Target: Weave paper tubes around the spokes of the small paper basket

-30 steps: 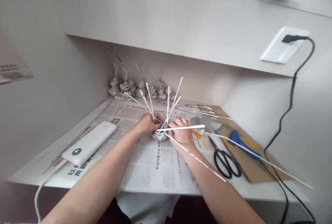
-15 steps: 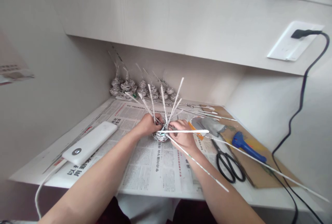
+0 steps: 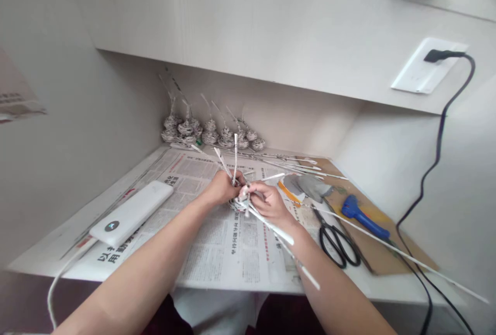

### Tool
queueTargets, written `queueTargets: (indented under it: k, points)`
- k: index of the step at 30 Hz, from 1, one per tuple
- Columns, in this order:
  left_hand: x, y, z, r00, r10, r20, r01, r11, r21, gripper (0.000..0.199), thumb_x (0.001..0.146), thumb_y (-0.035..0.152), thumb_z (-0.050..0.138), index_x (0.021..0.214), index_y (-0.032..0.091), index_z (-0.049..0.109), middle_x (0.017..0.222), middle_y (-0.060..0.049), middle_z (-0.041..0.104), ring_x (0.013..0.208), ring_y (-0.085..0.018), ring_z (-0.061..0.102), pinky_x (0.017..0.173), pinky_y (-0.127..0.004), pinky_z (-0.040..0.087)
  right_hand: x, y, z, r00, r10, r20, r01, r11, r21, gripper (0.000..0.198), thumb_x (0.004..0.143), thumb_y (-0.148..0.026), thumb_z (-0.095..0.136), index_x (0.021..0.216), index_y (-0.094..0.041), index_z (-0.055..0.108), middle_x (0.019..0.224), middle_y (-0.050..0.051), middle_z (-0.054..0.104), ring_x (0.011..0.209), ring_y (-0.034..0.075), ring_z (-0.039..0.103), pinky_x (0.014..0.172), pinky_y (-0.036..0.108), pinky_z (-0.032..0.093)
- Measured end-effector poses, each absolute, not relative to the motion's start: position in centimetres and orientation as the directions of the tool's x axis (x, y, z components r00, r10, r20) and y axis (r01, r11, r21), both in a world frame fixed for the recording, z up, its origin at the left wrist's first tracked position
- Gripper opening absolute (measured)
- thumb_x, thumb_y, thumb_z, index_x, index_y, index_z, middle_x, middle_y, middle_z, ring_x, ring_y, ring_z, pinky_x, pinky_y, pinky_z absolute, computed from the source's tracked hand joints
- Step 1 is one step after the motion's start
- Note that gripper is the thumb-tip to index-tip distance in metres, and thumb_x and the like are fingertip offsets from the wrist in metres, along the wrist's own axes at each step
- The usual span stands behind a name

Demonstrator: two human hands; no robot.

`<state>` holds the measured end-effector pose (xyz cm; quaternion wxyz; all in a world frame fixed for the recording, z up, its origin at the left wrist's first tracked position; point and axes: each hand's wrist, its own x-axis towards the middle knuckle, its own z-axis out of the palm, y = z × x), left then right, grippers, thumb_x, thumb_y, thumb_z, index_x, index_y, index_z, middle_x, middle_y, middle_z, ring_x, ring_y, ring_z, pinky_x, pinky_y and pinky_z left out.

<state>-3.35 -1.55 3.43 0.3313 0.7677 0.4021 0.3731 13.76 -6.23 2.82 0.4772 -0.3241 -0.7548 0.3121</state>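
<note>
A small round woven piece of rolled newspaper (image 3: 234, 204) sits between my hands above the newspaper-covered desk, its paper sticks pointing out in several directions. My left hand (image 3: 223, 187) is closed around its left side, with the fingertips partly hidden behind the sticks. On the other side my right hand (image 3: 270, 201) pinches a paper stick (image 3: 244, 196) at the top of the weave; its end points toward me. Other white sticks (image 3: 276, 227) slant down over my right wrist and forearm. One long stick (image 3: 372, 231) reaches far to the right.
Several gourd-shaped woven pieces (image 3: 210, 132) line the back wall. Loose paper sticks (image 3: 271, 157) lie before them. At right are black-handled scissors (image 3: 336, 244), a blue glue gun (image 3: 362, 216) on cardboard (image 3: 387, 260), and a black cord (image 3: 437, 138). A white power bank (image 3: 134, 211) lies left.
My right hand has folded sticks over from upright, and its fingers now pinch at the weave's top. Fewer sticks stand up. The left hand keeps its hold; the view has shifted slightly.
</note>
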Motion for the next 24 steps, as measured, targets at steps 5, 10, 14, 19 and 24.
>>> queueTargets:
  k: [5, 10, 14, 19, 24]
  points:
    - [-3.32, -1.18, 3.15, 0.383, 0.874, 0.3, 0.447, -0.46, 0.767, 0.006, 0.062, 0.014, 0.062, 0.067, 0.013, 0.065, 0.061, 0.0, 0.063, 0.06, -0.013, 0.056, 0.057, -0.022, 0.041, 13.7, -6.68, 2.95, -0.154, 0.808, 0.569, 0.415, 0.576, -0.705, 0.012, 0.077, -0.019, 0.058, 0.084, -0.021, 0.068, 0.086, 0.004, 0.069, 0.082, 0.019, 0.063, 0.078, 0.032, 0.049]
    - [-3.46, -1.23, 3.1, 0.367, 0.875, 0.316, 0.444, -0.463, 0.767, 0.013, 0.065, 0.014, 0.058, 0.074, 0.015, 0.068, 0.069, -0.001, 0.068, 0.065, -0.013, 0.06, 0.062, -0.022, 0.045, 14.04, -6.54, 2.95, -0.007, 0.812, 0.583, 0.61, 0.465, -0.641, 0.014, 0.08, -0.026, 0.057, 0.087, -0.022, 0.068, 0.086, 0.003, 0.07, 0.082, 0.019, 0.064, 0.078, 0.031, 0.048]
    - [-3.49, -1.36, 3.17, 0.384, 0.867, 0.316, 0.436, -0.472, 0.766, 0.014, 0.065, 0.015, 0.059, 0.075, 0.014, 0.068, 0.07, -0.002, 0.069, 0.065, -0.014, 0.061, 0.063, -0.023, 0.046, 14.28, -6.28, 2.54, -0.048, 0.838, 0.544, 0.676, 0.428, -0.6, 0.013, 0.076, -0.021, 0.057, 0.081, -0.022, 0.068, 0.084, 0.002, 0.07, 0.082, 0.02, 0.064, 0.079, 0.032, 0.048]
    - [-3.42, -1.47, 3.24, 0.388, 0.863, 0.322, 0.436, -0.48, 0.761, 0.016, 0.063, 0.013, 0.058, 0.075, 0.014, 0.069, 0.07, -0.002, 0.069, 0.064, -0.013, 0.061, 0.061, -0.022, 0.045, 14.01, -6.47, 2.92, -0.131, 0.781, 0.611, 0.684, 0.517, -0.515, 0.021, 0.069, -0.011, 0.054, 0.079, -0.023, 0.068, 0.084, 0.002, 0.07, 0.084, 0.019, 0.062, 0.08, 0.031, 0.047]
    - [-3.37, -1.36, 3.14, 0.377, 0.868, 0.322, 0.428, -0.472, 0.77, 0.014, 0.063, 0.014, 0.059, 0.074, 0.014, 0.068, 0.068, -0.001, 0.068, 0.062, -0.013, 0.06, 0.059, -0.022, 0.045, 13.88, -6.78, 3.15, -0.124, 0.779, 0.615, 0.699, 0.509, -0.503, 0.013, 0.078, -0.02, 0.056, 0.08, -0.023, 0.069, 0.083, 0.002, 0.07, 0.085, 0.019, 0.061, 0.08, 0.031, 0.046]
